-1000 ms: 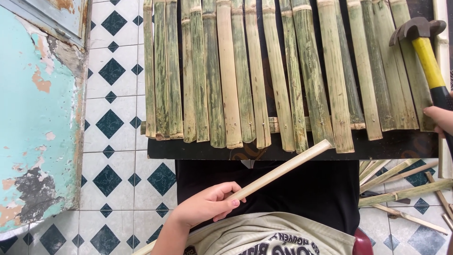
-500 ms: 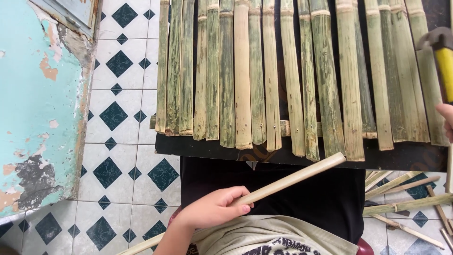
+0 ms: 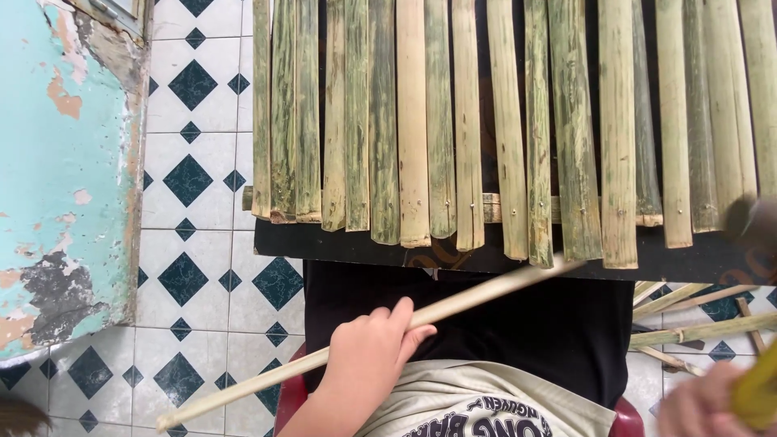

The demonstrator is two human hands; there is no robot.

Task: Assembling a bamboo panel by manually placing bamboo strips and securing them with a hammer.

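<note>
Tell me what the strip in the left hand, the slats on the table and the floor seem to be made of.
Strip held by the left hand: pale split bamboo by the look, bare and unfinished.
Slats: likely bamboo too, streaked green and tan, with node rings; raw.
Floor: probably glazed ceramic tile, white with dark diamonds and grout lines.

The near edge of the dark work board [image 3: 340, 243] is overhung along almost its whole length by a row of green and tan split bamboo slats [image 3: 413, 121], so only a thin bare strip is left there. The gap between that edge and the lap is crossed on a slant by a long pale bamboo strip [image 3: 486, 295], gripped by the left hand [image 3: 368, 356]. Open tiled floor [image 3: 194, 243] is found off the board's left edge, bounded by a peeling turquoise wall [image 3: 57, 162], while loose bamboo offcuts [image 3: 696, 324] and the blurred right hand [image 3: 704, 405] crowd the right corner.
</note>
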